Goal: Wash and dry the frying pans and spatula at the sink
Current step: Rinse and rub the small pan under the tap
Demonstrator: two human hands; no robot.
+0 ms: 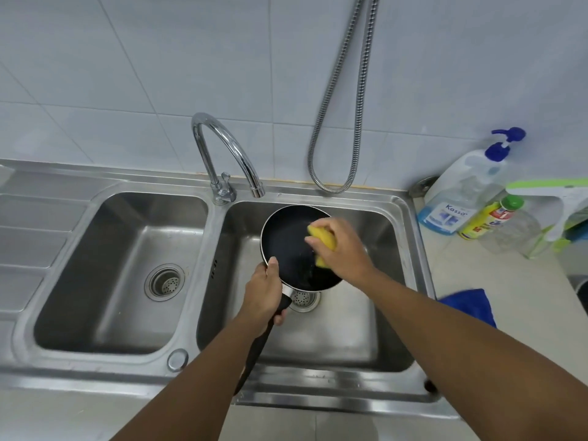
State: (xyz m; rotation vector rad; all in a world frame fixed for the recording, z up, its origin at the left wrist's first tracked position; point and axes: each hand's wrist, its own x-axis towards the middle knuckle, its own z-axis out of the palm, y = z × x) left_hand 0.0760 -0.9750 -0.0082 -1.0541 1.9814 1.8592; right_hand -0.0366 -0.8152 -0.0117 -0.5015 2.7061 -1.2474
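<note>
One frying pan [288,246], one sponge [323,238], two hands

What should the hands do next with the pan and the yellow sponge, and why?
Probably sweep the sponge leftward across the pan's inside. The right hand presses it on the right part only, while the left hand grips the handle, holding the pan over the right basin.

One frying pan [286,243], one yellow sponge [324,238], two hands [264,291] [342,249], two sink basins [127,281] [359,329], one tap [222,144], two bottles [458,192] [501,218] and one blue cloth [467,303].
</note>
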